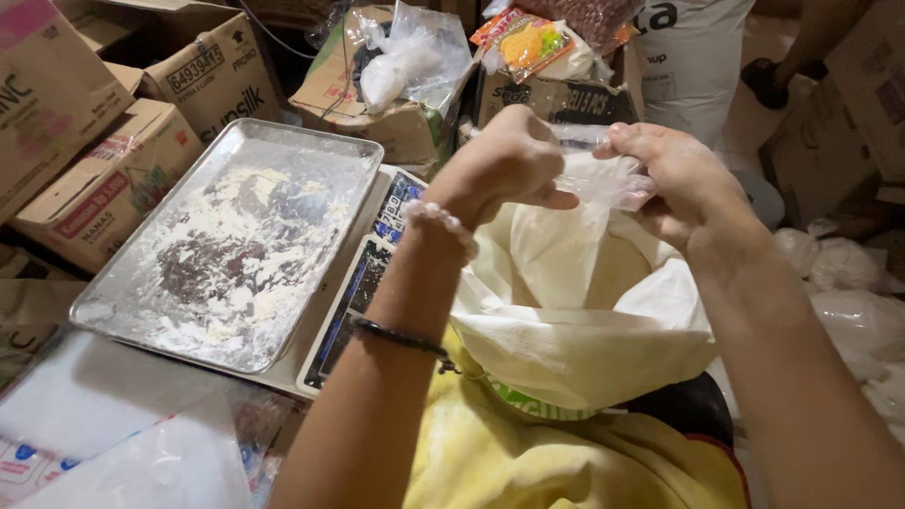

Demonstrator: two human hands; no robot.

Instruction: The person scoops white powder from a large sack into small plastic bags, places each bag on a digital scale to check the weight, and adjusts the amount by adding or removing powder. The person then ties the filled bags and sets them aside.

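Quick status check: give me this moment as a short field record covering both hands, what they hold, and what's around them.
left hand: left hand pinches the clear plastic bag at its top
right hand: right hand grips the same bag from the other side
below the hands: open cream sack, rim rolled down
scale: electronic scale carrying a metal tray smeared with white powder
surroundings: cardboard boxes behind the tray; filled plastic bags at far right
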